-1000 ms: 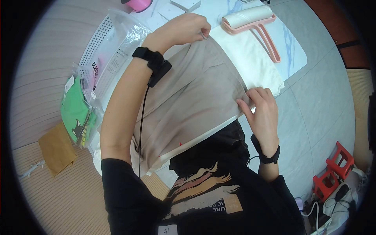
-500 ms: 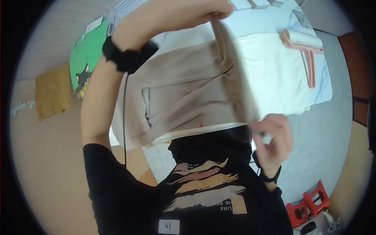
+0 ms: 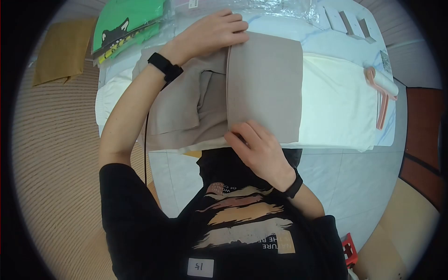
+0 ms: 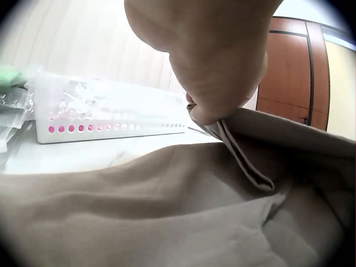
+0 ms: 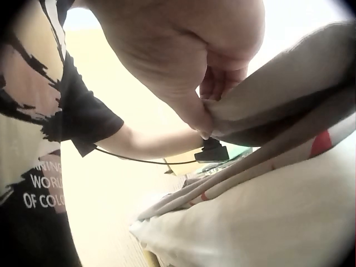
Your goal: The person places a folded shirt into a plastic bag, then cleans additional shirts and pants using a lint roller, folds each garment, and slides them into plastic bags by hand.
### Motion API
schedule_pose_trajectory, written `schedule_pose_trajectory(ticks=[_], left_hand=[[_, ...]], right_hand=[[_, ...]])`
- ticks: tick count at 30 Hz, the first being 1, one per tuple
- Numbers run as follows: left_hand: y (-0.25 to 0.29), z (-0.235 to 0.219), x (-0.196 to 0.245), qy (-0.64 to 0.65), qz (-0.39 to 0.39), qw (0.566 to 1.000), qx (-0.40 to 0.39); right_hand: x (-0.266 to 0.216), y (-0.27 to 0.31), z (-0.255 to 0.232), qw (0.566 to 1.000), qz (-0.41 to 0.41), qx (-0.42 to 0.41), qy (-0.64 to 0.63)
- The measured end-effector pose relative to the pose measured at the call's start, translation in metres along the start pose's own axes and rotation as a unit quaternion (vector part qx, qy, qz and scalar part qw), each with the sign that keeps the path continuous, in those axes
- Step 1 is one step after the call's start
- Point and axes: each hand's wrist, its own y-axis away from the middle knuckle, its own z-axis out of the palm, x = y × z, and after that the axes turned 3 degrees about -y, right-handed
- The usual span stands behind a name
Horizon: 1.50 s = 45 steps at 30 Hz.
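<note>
Grey-brown cloth (image 3: 266, 88) lies across the table (image 3: 322, 35), on top of white cloth (image 3: 338, 100). Its right part is a flat folded panel; the left part is loose and creased, with a turned flap. The panel's left edge runs between the two hands.

Left hand (image 3: 212, 35) is at the far end of that edge, fingers bent, pinching the cloth; the left wrist view shows the edge tucked under the hand. Right hand (image 3: 259, 147) is at the near end, pinching the corner between thumb and curled fingers. Red marks (image 5: 321, 143) show on the lower layer in the right wrist view.

White cloth sticks out to the right of the panel, and white fabric shows at the table's left end too. Lint roller (image 3: 386, 84), pink handle, is at the right end, just beside the white cloth. Green packet (image 3: 140, 11) with an animal print is at the far left, clear plastic bag (image 3: 280, 9) along the far side. Brown packet (image 3: 63, 51) is off the table to the left. White perforated basket (image 4: 44, 111) stands beyond the cloth. Person wears a black shirt (image 3: 154, 233), sticker (image 3: 200, 268) on front.
</note>
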Motion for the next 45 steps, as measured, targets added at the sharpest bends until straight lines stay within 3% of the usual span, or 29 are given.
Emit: schedule_pose_trajectory(ticks=[2,5,7,9,11,13,15,17,20,21,23,24,26,28,30,32,39,40,41,45], left_hand=[[0.007,0.006,0.005,0.006,-0.007,0.999,-0.036],[0.023,0.001,0.02,0.023,-0.043,0.995,-0.083],[0.032,-0.015,0.04,0.03,-0.077,0.992,-0.093],[0.04,-0.041,0.073,0.011,-0.206,0.976,-0.062],[0.051,-0.066,0.117,0.091,-0.264,0.959,-0.044],[0.053,-0.065,0.175,0.181,-0.253,0.95,0.042],[0.043,-0.067,0.219,0.233,-0.233,0.944,-0.021],[0.046,-0.061,0.233,0.205,-0.258,0.944,-0.028],[0.031,-0.06,0.246,0.166,-0.302,0.939,0.0],[0.018,-0.057,0.249,0.18,-0.316,0.931,0.04],[-0.008,-0.051,0.258,0.21,-0.331,0.915,0.095],[-0.02,-0.046,0.264,0.209,-0.33,0.914,0.109],[-0.041,-0.032,0.275,0.177,-0.347,0.918,0.073],[-0.052,-0.017,0.278,0.154,-0.367,0.915,0.061],[-0.057,-0.013,0.279,0.121,-0.392,0.911,0.039],[-0.058,-0.013,0.277,0.082,-0.383,0.92,0.022],[-0.066,-0.002,0.278,0.048,-0.391,0.912,0.11],[-0.067,-0.002,0.278,0.035,-0.394,0.91,0.124],[-0.068,-0.002,0.279,0.036,-0.399,0.908,0.126],[-0.069,0.001,0.28,0.025,-0.409,0.906,0.107]], right_hand=[[0.001,-0.001,0.004,0.997,0.046,-0.064,-0.028],[0.014,0.004,-0.005,0.989,0.022,-0.134,-0.054],[0.015,0.006,-0.031,0.989,0.03,-0.125,-0.077],[0.019,0.007,-0.058,0.987,0.038,-0.12,-0.102],[0.026,0.009,-0.074,0.99,0.043,-0.135,-0.017],[0.032,0.007,-0.072,0.986,0.052,-0.159,-0.022],[0.047,0.008,-0.073,0.975,0.051,-0.212,-0.04],[0.066,0.001,-0.087,0.975,0.101,-0.187,-0.066],[0.096,-0.029,-0.109,0.946,0.3,-0.106,-0.055],[0.109,-0.034,-0.113,0.948,0.297,-0.104,-0.048],[0.136,-0.036,-0.113,0.909,0.373,-0.185,-0.003],[0.143,-0.037,-0.109,0.912,0.366,-0.184,0.003],[0.155,-0.041,-0.102,0.939,0.337,-0.064,-0.003],[0.172,-0.051,-0.104,0.94,0.334,-0.072,0.009],[0.19,-0.06,-0.1,0.922,0.344,-0.112,-0.139],[0.197,-0.069,-0.097,0.915,0.341,-0.132,-0.169],[0.191,-0.082,-0.1,0.899,0.367,-0.148,-0.189],[0.193,-0.086,-0.1,0.882,0.385,-0.125,-0.241],[0.194,-0.088,-0.1,0.861,0.404,-0.102,-0.291],[0.182,-0.104,-0.1,0.873,0.407,-0.114,-0.245]])
